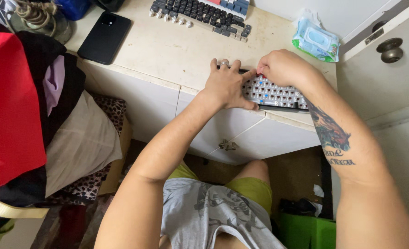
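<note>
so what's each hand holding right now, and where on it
Left hand presses flat on the bare switch-covered keyboard's left end; right hand pinches something tiny at its top edge, hidden.

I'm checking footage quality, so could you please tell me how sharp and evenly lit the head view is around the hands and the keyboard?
Head view: soft, even light, no glare on the desk top; left hand, right hand and bare keyboard are fairly sharp; wide-angle bending stretches the forearms at the lower edge; the space under the desk is dim.
</note>
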